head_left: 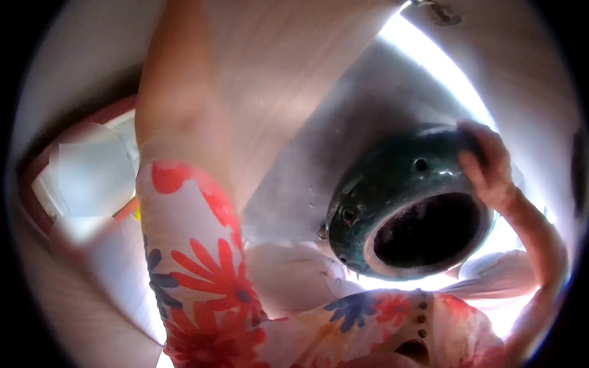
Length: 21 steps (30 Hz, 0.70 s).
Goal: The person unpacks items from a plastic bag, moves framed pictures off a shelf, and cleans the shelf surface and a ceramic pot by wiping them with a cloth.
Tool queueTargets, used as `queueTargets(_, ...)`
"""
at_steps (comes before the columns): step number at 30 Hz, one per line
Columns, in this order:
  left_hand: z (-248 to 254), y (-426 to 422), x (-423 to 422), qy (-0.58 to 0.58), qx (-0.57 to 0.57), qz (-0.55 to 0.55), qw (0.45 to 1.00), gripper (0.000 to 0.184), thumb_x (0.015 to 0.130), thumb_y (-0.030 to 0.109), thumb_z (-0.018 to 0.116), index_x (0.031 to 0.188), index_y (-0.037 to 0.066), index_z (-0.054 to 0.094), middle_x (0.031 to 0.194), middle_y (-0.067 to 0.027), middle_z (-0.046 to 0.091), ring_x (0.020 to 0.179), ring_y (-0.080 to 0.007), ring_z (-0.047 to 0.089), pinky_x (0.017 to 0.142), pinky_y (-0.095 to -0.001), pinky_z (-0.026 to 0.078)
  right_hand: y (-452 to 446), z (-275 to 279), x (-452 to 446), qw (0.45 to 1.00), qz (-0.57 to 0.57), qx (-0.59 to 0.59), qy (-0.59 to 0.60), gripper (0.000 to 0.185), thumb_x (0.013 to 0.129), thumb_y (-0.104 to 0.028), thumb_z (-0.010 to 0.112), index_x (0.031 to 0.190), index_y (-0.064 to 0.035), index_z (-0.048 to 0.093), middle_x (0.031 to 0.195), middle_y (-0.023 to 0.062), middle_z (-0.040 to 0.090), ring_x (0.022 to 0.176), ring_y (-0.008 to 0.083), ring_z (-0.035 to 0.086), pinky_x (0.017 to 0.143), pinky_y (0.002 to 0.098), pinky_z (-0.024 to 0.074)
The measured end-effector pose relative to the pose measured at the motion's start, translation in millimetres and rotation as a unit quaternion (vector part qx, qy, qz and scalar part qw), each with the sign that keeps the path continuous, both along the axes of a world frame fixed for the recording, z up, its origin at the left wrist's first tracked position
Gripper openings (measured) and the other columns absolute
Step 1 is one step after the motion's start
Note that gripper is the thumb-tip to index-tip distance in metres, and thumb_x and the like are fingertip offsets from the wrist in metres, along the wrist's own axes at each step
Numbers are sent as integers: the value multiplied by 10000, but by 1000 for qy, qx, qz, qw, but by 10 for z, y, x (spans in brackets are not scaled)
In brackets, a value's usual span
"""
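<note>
A dark green glazed pot [392,159] is tilted, with its round dark mouth facing toward my body. Small holes show in its shoulder, and the inside is too dark to make out. My right hand [491,162] grips the pot's upper right side, its fingers bent over the glazed surface. My left arm, in a red and blue floral sleeve, stretches up out of the top of the head view. That arm's hand is outside the picture, so what it holds or touches is hidden.
My floral top with a row of buttons [421,319] is below the pot, and pale trousers show on both sides of it. A grey surface [307,165] lies behind the pot. A reddish-brown frame [40,172] encloses a blurred pale area at the left. Bright light glares along the right.
</note>
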<state>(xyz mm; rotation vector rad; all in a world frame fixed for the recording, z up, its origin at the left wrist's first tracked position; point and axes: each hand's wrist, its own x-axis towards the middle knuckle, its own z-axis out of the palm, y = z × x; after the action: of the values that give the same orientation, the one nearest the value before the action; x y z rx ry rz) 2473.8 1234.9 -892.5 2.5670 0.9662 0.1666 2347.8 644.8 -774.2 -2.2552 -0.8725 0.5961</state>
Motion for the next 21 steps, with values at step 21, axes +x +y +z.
queueTargets(21, -528, 82, 421, 47, -19, -163, 985, 465, 793, 223, 495, 1222, 51, 449, 1234, -130, 459, 1109, -275, 441, 954, -346, 313, 218, -127, 103, 997, 37, -56, -30, 440, 819, -434, 505, 966, -23, 556, 893, 149, 602, 843, 289, 581, 800, 384, 410)
